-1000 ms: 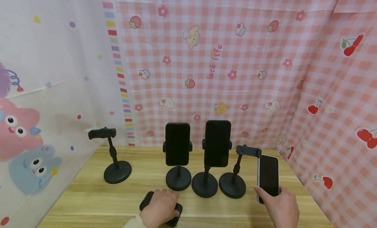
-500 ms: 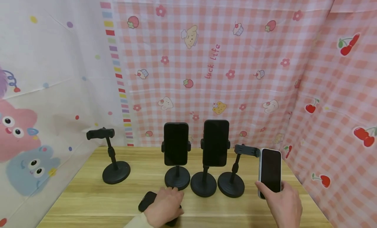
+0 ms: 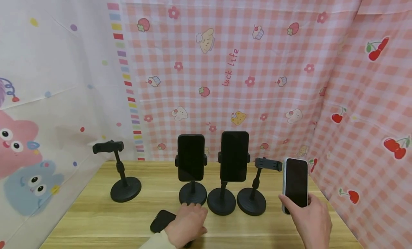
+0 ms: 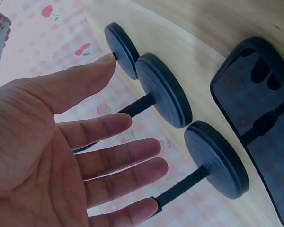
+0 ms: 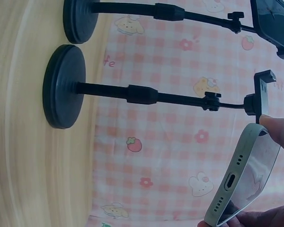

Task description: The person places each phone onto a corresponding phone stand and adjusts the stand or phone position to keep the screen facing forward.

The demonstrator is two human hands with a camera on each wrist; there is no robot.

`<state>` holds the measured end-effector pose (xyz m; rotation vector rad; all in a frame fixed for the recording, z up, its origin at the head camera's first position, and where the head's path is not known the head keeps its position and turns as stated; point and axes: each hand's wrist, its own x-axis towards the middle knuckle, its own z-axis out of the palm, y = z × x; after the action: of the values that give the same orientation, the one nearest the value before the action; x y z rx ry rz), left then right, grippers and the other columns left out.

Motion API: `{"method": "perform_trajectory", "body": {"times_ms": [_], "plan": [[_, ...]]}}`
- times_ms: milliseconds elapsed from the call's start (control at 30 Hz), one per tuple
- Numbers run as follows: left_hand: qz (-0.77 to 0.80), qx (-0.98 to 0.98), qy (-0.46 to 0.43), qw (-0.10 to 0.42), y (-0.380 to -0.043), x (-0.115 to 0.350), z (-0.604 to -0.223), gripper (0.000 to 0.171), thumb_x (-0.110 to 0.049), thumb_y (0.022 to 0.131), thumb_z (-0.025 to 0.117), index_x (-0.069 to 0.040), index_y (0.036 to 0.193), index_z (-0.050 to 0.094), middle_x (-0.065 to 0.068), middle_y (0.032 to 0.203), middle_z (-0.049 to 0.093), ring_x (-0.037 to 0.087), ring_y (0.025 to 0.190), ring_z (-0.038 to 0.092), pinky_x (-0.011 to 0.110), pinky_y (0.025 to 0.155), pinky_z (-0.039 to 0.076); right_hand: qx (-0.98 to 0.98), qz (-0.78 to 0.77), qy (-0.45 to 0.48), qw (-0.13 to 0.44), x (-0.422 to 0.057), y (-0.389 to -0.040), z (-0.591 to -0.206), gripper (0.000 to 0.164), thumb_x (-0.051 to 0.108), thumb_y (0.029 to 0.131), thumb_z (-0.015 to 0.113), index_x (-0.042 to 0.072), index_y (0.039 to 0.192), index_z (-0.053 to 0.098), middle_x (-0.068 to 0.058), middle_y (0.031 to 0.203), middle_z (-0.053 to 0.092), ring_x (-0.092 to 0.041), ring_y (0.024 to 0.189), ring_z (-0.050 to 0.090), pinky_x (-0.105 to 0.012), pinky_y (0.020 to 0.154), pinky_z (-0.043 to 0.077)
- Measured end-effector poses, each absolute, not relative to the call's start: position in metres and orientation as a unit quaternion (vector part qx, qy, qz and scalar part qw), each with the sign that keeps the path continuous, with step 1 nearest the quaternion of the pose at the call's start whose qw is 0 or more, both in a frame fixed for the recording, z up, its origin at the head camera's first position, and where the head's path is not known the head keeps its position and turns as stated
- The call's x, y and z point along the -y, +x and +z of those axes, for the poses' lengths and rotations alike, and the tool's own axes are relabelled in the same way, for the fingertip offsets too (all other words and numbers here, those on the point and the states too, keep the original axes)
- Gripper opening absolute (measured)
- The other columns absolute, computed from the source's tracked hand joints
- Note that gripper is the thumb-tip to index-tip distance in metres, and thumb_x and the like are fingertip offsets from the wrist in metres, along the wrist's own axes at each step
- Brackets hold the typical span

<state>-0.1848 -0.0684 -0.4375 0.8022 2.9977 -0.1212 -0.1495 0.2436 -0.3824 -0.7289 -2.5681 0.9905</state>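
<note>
My right hand [image 3: 310, 217] grips a phone [image 3: 296, 183] in a pale case, thumb on one long edge and fingers on the other. In the right wrist view the phone [image 5: 241, 177] is clear of the table, its charging-port end facing the camera. Just left of it is the unoccupied clamp [image 3: 268, 164] of the rightmost black phone stand [image 3: 251, 202]. My left hand [image 3: 188, 222] hovers over a dark phone [image 3: 162, 220] lying on the table and hides part of it. The left wrist view shows this hand's fingers [image 4: 128, 151] spread and holding nothing, apart from that phone [image 4: 255, 127].
Two stands in the middle hold upright phones, a left one [image 3: 191, 158] and a right one [image 3: 234, 156]. Another stand [image 3: 125, 188] with an unoccupied clamp is at the far left of the wooden table [image 3: 106, 220]. Patterned cloth [image 3: 199, 63] closes off the back and sides.
My right hand has lifted the pale-cased phone up toward the right stand's clamp. My left hand has slid rightward over the dark phone, uncovering more of its far end.
</note>
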Motion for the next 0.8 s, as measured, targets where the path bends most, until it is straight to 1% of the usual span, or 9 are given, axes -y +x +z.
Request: {"method": "perform_trajectory", "body": {"times_ms": [100, 233, 333, 500, 567, 667, 800], "plan": [[-0.037, -0.965, 0.26, 0.021, -0.185, 0.064, -0.438, 0.033, -0.044, 0.081, 0.081, -0.018, 0.094, 0.066, 0.0, 0.085, 0.06, 0.019, 0.081, 0.06, 0.041, 0.074, 0.047, 0.892, 0.343, -0.255, 0.148, -0.244, -0.149, -0.38, 0.104, 0.083, 0.067, 0.067, -0.008, 0.117, 0.054, -0.025, 0.101, 0.057, -0.037, 0.089, 0.053, -0.052, 0.074, 0.043], [-0.043, -0.962, 0.27, 0.005, -0.185, 0.058, -0.439, 0.033, -0.045, 0.08, 0.081, -0.018, 0.094, 0.067, -0.001, 0.084, 0.061, 0.019, 0.08, 0.06, 0.039, 0.072, 0.047, 0.892, 0.341, -0.254, 0.154, -0.244, -0.148, -0.377, 0.105, 0.082, 0.067, 0.067, -0.008, 0.119, 0.054, -0.025, 0.102, 0.058, -0.037, 0.089, 0.055, -0.053, 0.075, 0.042], [-0.047, -0.96, 0.276, -0.003, -0.185, 0.054, -0.439, 0.034, -0.045, 0.08, 0.081, -0.017, 0.094, 0.068, 0.0, 0.085, 0.062, 0.019, 0.079, 0.061, 0.039, 0.072, 0.048, 0.891, 0.343, -0.253, 0.156, -0.243, -0.147, -0.375, 0.106, 0.082, 0.067, 0.067, -0.007, 0.121, 0.053, -0.025, 0.104, 0.056, -0.038, 0.091, 0.054, -0.054, 0.076, 0.042], [-0.044, -0.957, 0.285, 0.004, -0.186, 0.045, -0.438, 0.034, -0.045, 0.081, 0.081, -0.017, 0.096, 0.068, 0.0, 0.086, 0.063, 0.018, 0.08, 0.061, 0.039, 0.072, 0.048, 0.889, 0.347, -0.258, 0.152, -0.242, -0.145, -0.368, 0.113, 0.085, 0.066, 0.065, -0.009, 0.127, 0.05, -0.028, 0.111, 0.052, -0.041, 0.098, 0.051, -0.056, 0.08, 0.041], [-0.043, -0.955, 0.292, 0.004, -0.187, 0.042, -0.437, 0.034, -0.045, 0.081, 0.08, -0.017, 0.097, 0.068, 0.001, 0.086, 0.063, 0.018, 0.079, 0.061, 0.039, 0.071, 0.048, 0.888, 0.347, -0.258, 0.155, -0.24, -0.144, -0.365, 0.112, 0.084, 0.066, 0.065, -0.009, 0.127, 0.05, -0.028, 0.112, 0.052, -0.042, 0.099, 0.05, -0.057, 0.08, 0.041], [-0.041, -0.953, 0.301, 0.0, -0.186, 0.039, -0.432, 0.034, -0.045, 0.082, 0.08, -0.017, 0.1, 0.068, 0.001, 0.087, 0.062, 0.018, 0.079, 0.061, 0.038, 0.071, 0.049, 0.889, 0.345, -0.249, 0.167, -0.237, -0.142, -0.362, 0.107, 0.082, 0.067, 0.067, -0.007, 0.125, 0.052, -0.026, 0.11, 0.053, -0.04, 0.099, 0.049, -0.055, 0.078, 0.041], [-0.037, -0.946, 0.32, -0.033, -0.183, 0.036, -0.425, 0.035, -0.045, 0.083, 0.079, -0.018, 0.101, 0.068, 0.0, 0.087, 0.062, 0.017, 0.079, 0.061, 0.036, 0.068, 0.049, 0.89, 0.347, -0.237, 0.174, -0.231, -0.14, -0.359, 0.108, 0.081, 0.068, 0.068, -0.006, 0.129, 0.051, -0.024, 0.111, 0.052, -0.038, 0.101, 0.048, -0.055, 0.079, 0.041]]}}
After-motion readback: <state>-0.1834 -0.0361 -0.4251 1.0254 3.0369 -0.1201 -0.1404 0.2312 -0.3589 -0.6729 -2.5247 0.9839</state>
